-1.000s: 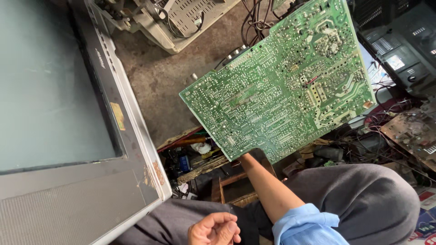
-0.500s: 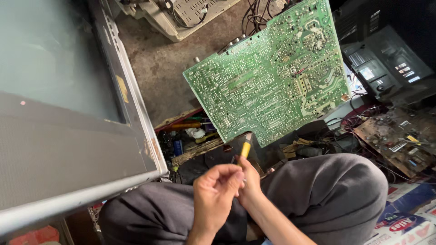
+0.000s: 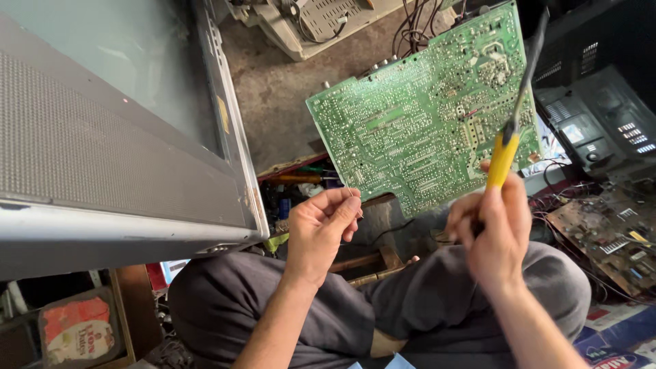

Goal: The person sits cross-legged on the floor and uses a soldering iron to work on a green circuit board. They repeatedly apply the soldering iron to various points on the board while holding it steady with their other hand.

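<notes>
Head view looks down on a person seated among electronic scrap, knees up in dark grey trousers. Their right hand [image 3: 493, 236] is wrapped tight around the yellow handle of a soldering iron [image 3: 509, 130], whose dark shaft rises past the right edge of the green circuit board [image 3: 417, 116]. The board stands tilted on its lower edge, solder side toward the camera, propped just beyond the knees. The left hand [image 3: 321, 229] sits below the board's lower left corner, thumb and forefinger pinched together on what looks like a thin strand of wire or solder [image 3: 350, 195]; it is too fine to say which. Left of the board, a grey television set [image 3: 123, 143] fills the frame, its corner near the left wrist.

By my reading, this is the readying step before work on a joint: tool and filler are both in grip, but neither touches the board. Any next move would call for both tips to be brought together at one pad.
</notes>
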